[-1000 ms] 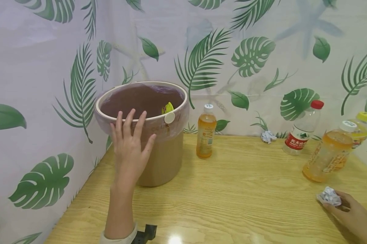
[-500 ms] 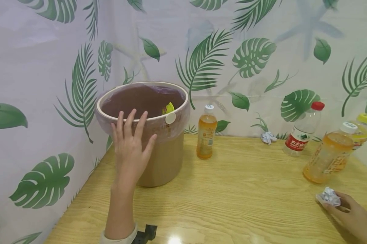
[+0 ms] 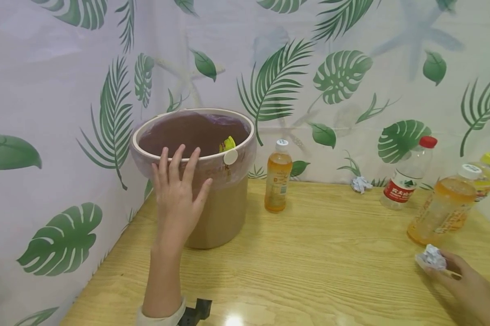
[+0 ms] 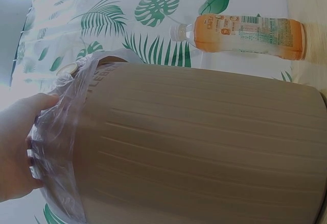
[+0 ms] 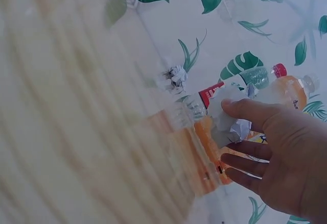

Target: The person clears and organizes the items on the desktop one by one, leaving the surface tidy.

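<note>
My left hand point(image 3: 175, 206) rests on the near side of a brown trash bin point(image 3: 222, 215), its spread, straight fingers reaching up to the pale rim. A thin clear bag point(image 4: 59, 132) lines the bin and folds over that rim; in the left wrist view the thumb lies against it. Inside the bin a yellow wrapper point(image 3: 228, 144) shows. At the right, my right hand point(image 3: 467, 285) pinches a crumpled paper ball point(image 3: 431, 257) just above the wooden table. In the right wrist view, thumb and index finger hold the ball while the other fingers stretch out below.
An orange drink bottle point(image 3: 278, 181) stands right of the bin. Far right are a red-capped bottle point(image 3: 400, 188), a white-capped orange bottle point(image 3: 442, 210) and a yellow-capped bottle point(image 3: 487, 174). Another paper ball point(image 3: 361, 184) lies by the leaf-patterned backdrop point(image 3: 343, 27).
Over the last half second, my right hand has moved slightly left and up with the paper ball. The left hand stays at the bin; the head view shifts slightly.
</note>
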`<state>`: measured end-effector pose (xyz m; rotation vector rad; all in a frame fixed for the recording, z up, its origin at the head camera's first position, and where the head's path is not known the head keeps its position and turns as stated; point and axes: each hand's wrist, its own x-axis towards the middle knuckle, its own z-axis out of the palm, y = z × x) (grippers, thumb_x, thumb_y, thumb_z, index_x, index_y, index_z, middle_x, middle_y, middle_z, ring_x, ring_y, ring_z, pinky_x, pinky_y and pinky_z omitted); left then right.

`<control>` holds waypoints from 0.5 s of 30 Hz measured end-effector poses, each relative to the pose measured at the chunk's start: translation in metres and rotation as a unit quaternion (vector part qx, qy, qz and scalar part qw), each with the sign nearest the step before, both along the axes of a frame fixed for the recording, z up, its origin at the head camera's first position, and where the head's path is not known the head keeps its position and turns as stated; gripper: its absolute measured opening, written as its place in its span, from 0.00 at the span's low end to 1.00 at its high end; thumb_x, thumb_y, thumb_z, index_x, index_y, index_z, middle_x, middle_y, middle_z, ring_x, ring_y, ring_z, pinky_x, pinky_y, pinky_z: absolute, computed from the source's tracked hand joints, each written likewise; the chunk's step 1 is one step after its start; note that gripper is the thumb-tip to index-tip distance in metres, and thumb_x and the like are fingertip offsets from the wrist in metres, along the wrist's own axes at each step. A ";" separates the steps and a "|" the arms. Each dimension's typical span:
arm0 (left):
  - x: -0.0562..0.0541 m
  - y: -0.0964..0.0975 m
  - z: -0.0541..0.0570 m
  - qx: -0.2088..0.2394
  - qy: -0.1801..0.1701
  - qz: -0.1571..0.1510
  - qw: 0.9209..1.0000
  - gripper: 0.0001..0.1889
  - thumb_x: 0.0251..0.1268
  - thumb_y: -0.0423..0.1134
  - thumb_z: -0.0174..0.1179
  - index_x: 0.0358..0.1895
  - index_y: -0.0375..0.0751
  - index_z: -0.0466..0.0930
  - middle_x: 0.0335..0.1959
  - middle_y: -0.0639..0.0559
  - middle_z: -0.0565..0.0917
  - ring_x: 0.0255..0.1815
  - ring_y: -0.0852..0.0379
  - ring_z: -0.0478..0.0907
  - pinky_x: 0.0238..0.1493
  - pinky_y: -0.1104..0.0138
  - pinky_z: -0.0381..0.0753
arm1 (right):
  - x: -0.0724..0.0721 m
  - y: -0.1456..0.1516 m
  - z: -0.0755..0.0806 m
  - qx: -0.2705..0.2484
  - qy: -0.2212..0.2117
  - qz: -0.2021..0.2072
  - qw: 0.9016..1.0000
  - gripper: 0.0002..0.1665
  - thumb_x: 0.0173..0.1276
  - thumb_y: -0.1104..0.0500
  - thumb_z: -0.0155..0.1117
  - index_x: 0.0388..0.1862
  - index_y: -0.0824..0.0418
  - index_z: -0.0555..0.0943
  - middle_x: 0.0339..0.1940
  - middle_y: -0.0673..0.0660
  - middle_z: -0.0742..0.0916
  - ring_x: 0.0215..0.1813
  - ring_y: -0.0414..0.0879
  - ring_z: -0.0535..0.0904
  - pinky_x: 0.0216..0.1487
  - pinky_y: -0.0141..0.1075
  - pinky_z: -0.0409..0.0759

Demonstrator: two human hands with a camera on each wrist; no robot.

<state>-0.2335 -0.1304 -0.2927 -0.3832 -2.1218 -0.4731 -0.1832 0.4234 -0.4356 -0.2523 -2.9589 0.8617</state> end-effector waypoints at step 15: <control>-0.001 0.000 -0.001 -0.003 0.004 0.006 1.000 0.31 0.62 0.47 0.58 0.68 0.47 0.60 0.68 0.44 0.55 0.72 0.47 0.37 0.67 0.49 0.33 | -0.003 -0.031 0.015 -0.011 0.062 0.032 0.998 0.44 0.66 0.44 0.56 0.62 0.80 0.57 0.54 0.83 0.67 0.52 0.74 0.65 0.46 0.61 0.69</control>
